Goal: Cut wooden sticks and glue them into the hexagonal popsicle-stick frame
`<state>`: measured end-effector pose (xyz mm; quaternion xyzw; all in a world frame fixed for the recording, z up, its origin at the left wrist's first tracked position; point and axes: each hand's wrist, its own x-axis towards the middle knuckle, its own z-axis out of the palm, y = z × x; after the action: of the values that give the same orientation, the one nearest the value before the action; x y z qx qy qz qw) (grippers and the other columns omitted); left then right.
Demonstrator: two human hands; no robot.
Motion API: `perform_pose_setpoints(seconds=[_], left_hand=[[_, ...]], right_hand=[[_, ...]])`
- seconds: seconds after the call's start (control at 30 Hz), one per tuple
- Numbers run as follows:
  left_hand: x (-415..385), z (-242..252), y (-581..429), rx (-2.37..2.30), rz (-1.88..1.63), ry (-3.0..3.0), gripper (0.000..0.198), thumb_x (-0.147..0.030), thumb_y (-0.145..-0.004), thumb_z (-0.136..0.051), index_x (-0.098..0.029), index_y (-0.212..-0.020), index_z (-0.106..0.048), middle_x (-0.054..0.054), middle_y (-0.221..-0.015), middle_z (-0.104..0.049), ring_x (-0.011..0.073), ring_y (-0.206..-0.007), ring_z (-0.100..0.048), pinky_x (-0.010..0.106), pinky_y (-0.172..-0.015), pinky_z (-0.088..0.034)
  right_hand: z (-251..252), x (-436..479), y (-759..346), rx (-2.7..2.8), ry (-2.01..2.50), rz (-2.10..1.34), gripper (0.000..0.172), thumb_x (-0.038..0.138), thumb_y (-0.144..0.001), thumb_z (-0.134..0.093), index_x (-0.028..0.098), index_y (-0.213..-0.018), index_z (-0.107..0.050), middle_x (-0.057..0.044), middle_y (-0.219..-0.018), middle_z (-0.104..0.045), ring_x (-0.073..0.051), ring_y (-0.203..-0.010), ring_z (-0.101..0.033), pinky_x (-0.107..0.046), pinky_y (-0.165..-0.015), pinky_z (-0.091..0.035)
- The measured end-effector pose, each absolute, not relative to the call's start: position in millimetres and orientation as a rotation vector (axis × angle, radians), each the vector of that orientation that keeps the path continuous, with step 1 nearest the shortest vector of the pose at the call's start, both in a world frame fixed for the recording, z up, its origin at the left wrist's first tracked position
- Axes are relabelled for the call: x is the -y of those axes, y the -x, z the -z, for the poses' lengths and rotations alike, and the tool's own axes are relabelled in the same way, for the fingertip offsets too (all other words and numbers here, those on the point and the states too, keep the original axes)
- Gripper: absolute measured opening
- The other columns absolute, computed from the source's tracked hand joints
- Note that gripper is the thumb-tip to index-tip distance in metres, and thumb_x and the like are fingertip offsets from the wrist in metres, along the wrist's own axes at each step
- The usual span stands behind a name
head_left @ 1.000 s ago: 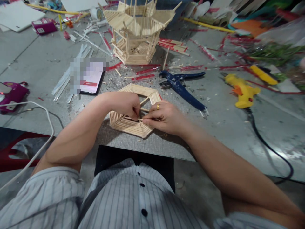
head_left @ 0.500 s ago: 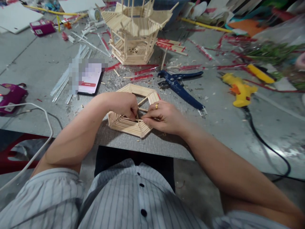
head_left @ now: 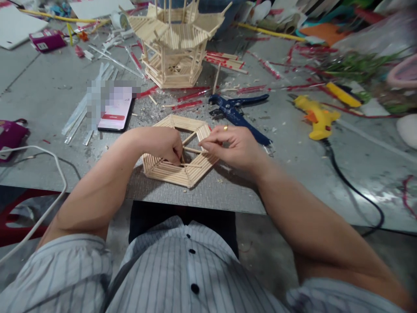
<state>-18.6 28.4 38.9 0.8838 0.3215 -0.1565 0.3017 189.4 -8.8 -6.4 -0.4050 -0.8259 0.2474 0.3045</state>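
A flat hexagonal frame of thin wooden sticks [head_left: 169,176] lies near the table's front edge, with sticks crossing its open middle. My left hand [head_left: 166,145] reaches over its left side, fingers curled together at the inner opening around the end of a thin stick [head_left: 194,165]. That stick stretches right across the frame's lower inner edge. Over the frame's right side is my right hand [head_left: 228,145], thumb and forefinger pinched together near the inner rim; whatever lies between the fingertips is too small to make out.
Behind the frame stands a wooden stick pagoda [head_left: 176,56]. Blue pliers [head_left: 243,117] lie close to my right hand. Further right is a yellow glue gun [head_left: 316,117] with a black cable. A phone [head_left: 115,108] and clear glue sticks [head_left: 81,104] lie at the left.
My right hand has drawn back up and to the right from the frame's middle, uncovering more of the thin stick. My left hand stays at the opening. The whole view has shifted slightly.
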Motion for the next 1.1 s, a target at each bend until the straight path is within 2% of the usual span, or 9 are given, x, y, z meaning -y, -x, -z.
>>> perform_pose_setpoints(seconds=[0.13,0.37,0.57,0.8,0.93,1.1], left_hand=[[-28.7,-39.8,18.9,-0.852,0.427,-2.333,0.015,-0.026,-0.074,-0.062,-0.017,-0.071,-0.074,-0.002,-0.059,-0.066,0.0074,-0.054,-0.047,0.020,-0.056,-0.030],[-26.9,-42.8,17.5,-0.836,0.429,-2.380,0.016,-0.024,-0.075,-0.060,-0.018,-0.073,-0.075,-0.003,-0.057,-0.065,0.0070,-0.054,-0.046,0.020,-0.056,-0.029],[-29.0,-41.3,17.3,-0.922,0.411,-2.350,0.023,-0.030,-0.076,-0.059,-0.017,-0.085,-0.075,0.000,-0.071,-0.070,0.0088,-0.062,-0.052,0.021,-0.062,-0.031],[-29.4,-41.2,18.3,-0.890,0.426,-2.338,0.019,-0.029,-0.075,-0.058,-0.017,-0.074,-0.073,-0.002,-0.063,-0.066,0.0084,-0.058,-0.049,0.021,-0.059,-0.030],[-30.3,-39.6,19.3,-0.877,0.427,-2.327,0.017,-0.027,-0.074,-0.060,-0.018,-0.074,-0.074,-0.002,-0.062,-0.066,0.0081,-0.057,-0.048,0.022,-0.059,-0.029],[-31.4,-37.1,19.9,-0.880,0.431,-2.302,0.017,-0.027,-0.075,-0.061,-0.018,-0.078,-0.075,-0.002,-0.065,-0.067,0.0080,-0.058,-0.049,0.021,-0.061,-0.030]], right_hand=[[7.4,4.8,-194.4,2.130,1.078,-0.682,0.021,0.032,-0.081,-0.057,0.022,-0.068,-0.070,-0.004,-0.072,-0.067,-0.017,-0.067,-0.057,-0.034,-0.066,-0.044],[6.4,9.0,-186.0,2.347,0.952,-0.623,0.017,0.030,-0.080,-0.060,0.021,-0.076,-0.073,-0.003,-0.071,-0.067,-0.015,-0.070,-0.058,-0.032,-0.071,-0.042],[12.0,-1.8,-198.7,2.072,1.171,-0.557,0.020,0.031,-0.081,-0.057,0.020,-0.069,-0.069,-0.004,-0.069,-0.065,-0.015,-0.064,-0.055,-0.031,-0.062,-0.042],[17.3,-6.0,-201.4,2.076,1.213,-0.553,0.016,0.030,-0.080,-0.058,0.022,-0.070,-0.069,-0.004,-0.071,-0.066,-0.017,-0.066,-0.056,-0.033,-0.063,-0.043],[11.7,2.3,-193.2,2.207,1.107,-0.598,0.015,0.030,-0.080,-0.059,0.022,-0.075,-0.071,-0.004,-0.077,-0.070,-0.018,-0.072,-0.059,-0.035,-0.070,-0.044],[13.2,6.7,-188.4,2.349,0.993,-0.454,0.017,0.030,-0.081,-0.058,0.022,-0.078,-0.073,-0.005,-0.076,-0.071,-0.021,-0.079,-0.061,-0.038,-0.078,-0.043]])
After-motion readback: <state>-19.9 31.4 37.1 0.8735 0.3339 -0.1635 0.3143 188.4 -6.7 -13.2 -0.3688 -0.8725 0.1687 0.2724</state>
